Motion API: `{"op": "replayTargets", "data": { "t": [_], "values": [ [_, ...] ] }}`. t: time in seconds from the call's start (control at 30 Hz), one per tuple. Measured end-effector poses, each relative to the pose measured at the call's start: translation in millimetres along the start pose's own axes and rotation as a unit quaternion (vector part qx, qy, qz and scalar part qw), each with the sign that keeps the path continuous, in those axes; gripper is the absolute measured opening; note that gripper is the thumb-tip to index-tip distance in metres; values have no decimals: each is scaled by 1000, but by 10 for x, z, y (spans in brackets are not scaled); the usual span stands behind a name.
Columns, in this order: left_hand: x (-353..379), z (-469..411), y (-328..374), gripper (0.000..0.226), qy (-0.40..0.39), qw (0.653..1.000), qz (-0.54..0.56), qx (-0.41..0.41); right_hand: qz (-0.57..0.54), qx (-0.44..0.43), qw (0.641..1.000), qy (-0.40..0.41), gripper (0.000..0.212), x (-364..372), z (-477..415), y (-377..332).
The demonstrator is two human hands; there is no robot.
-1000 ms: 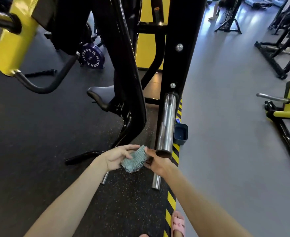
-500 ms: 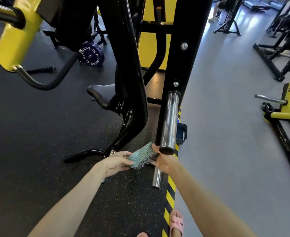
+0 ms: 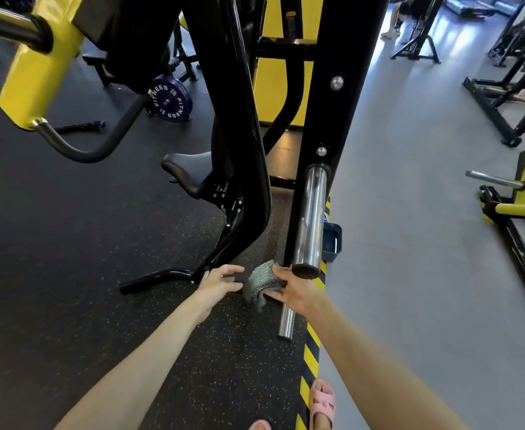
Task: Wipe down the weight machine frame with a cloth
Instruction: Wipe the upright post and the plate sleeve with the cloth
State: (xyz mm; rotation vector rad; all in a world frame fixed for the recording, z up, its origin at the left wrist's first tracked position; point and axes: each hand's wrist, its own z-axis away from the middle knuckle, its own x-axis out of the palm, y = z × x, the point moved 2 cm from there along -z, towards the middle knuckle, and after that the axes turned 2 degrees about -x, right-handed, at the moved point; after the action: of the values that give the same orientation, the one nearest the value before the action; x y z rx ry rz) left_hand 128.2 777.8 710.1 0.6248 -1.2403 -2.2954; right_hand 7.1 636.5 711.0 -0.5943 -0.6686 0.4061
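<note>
- Change: a second ago both hands held the cloth (image 3: 262, 285) between them. The left hand (image 3: 220, 283) has now let go, with fingers spread and loose and a small gap to the cloth.
- The right hand (image 3: 296, 294) now grips the cloth alone, thumb on top and fingers beneath. The cloth is bunched into a fold and one end hangs down.
- Cloth location: low, just above the floor (image 3: 69, 243), just beside the tip of the upper peg (image 3: 310, 218). It does not appear to touch the frame (image 3: 332, 119).
- Judgement: refolding is finished and the transfer to one hand is done. No wiping contact yet, so this stretch of frame is still to do. The free left hand could brace or stay clear.
- Edges: the upper peg's blunt end sits right at the right thumb. The lower peg (image 3: 286, 324) passes under the right wrist. Both are snag points for knuckles and for the hanging end.
- The curved bar (image 3: 242, 144) comes down close on the left, and its base foot (image 3: 155, 279) lies just beyond the left hand.
- Open room: a narrow gap between curved bar and frame upright, reachable from below. There is wide grey floor right of the stripe (image 3: 310, 361), apart from the bin (image 3: 332, 240) tucked against the upright.
- Judgement: the upright's outer face is easiest to reach from the right. Its inner face calls for a flat hand.
</note>
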Motion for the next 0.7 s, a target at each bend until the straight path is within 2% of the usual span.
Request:
{"op": "replayTargets", "data": {
  "t": [0.1, 0.2, 0.27, 0.37, 0.47, 0.63, 0.7],
  "values": [
    [180, 48, 47, 39, -61, 997, 12, 44, -12, 6, 1000, -18, 24, 65, -10, 9],
    [271, 78, -4, 64, -102, 990, 90, 20, -30, 10, 997, -68, 48, 54, 9, -36],
    [239, 75, -67, 58, -89, 980, 180, -11, -50, 26, 995, -82, 57, 18, 30, -51],
    [206, 88, -135, 38, -74, 945, 306, -83, -11, 14, 998, -59, 46, -40, 47, -61],
    [207, 136, -107, 29, -77, 926, 356, -98, 75, 2, 997, -11, 36, -113, 24, -39],
    [273, 159, -58, 46, -104, 940, 309, -106, 126, 24, 992, 0, 20, -67, -8, 24],
    [300, 156, -44, 50, -123, 945, 284, -105, 153, 28, 988, -16, 29, -16, -26, 57]
  ]
}}
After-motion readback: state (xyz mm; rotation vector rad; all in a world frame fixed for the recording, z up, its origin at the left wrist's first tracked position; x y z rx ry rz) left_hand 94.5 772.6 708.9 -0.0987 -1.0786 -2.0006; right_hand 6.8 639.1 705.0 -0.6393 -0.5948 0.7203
